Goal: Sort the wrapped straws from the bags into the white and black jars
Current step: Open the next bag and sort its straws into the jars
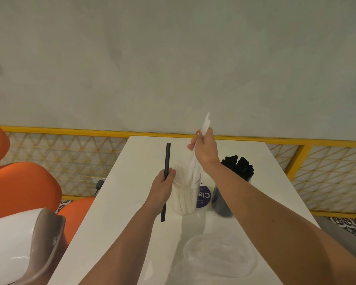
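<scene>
On the white tabletop (132,202) the white jar (185,200) stands just left of the black jar (222,204). The left grip (162,188) curls round an upright black straw (168,155) beside the white jar. The right grip (206,151) pinches a white wrapped straw (205,122), its lower end at that jar's mouth.

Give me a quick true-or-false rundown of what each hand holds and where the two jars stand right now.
1. The left hand grips a black straw. True.
2. The right hand holds nothing. False: it pinches a white wrapped straw, whose lower end points into the white jar.
3. The black jar stands left of the white jar. False: it stands to its right.
4. Both jars stand upright on the white table. True.
</scene>
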`<state>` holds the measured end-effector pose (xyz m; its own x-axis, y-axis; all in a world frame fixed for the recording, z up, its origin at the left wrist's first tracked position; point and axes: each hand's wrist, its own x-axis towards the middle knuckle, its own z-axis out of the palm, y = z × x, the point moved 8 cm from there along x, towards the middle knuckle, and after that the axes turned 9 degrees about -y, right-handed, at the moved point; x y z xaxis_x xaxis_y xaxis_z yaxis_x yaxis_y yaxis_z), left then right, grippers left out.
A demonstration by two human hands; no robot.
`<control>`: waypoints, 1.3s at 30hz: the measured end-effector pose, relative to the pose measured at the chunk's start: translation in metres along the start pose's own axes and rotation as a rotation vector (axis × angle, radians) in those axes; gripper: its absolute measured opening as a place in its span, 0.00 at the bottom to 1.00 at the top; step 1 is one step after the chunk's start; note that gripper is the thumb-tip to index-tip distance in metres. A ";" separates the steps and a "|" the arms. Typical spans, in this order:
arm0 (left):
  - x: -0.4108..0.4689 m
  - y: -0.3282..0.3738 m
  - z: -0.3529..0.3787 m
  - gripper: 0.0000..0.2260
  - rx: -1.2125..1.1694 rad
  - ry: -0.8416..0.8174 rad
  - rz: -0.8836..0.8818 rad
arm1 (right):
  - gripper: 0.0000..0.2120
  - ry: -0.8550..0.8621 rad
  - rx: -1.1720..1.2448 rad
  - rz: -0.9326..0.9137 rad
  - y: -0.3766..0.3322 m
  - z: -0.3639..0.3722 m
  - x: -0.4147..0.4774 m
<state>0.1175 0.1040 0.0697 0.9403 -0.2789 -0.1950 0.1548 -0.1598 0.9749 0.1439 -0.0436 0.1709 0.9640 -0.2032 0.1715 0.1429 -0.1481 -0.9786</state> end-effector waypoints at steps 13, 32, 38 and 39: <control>0.001 0.001 -0.002 0.06 -0.024 0.002 0.035 | 0.14 -0.150 -0.192 0.031 0.027 0.014 -0.010; -0.009 0.015 -0.003 0.07 0.063 0.043 0.092 | 0.24 -0.395 -1.093 -0.081 0.068 0.042 -0.031; -0.018 0.055 0.007 0.08 0.229 0.172 0.282 | 0.16 -0.294 -0.188 -0.150 -0.008 0.032 -0.038; -0.020 0.061 0.015 0.08 0.232 0.146 0.302 | 0.14 -0.290 -0.161 -0.155 -0.016 0.028 -0.041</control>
<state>0.1040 0.0859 0.1312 0.9689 -0.2109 0.1299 -0.1915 -0.3058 0.9326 0.1089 -0.0058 0.1763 0.9606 0.1127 0.2540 0.2769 -0.3109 -0.9092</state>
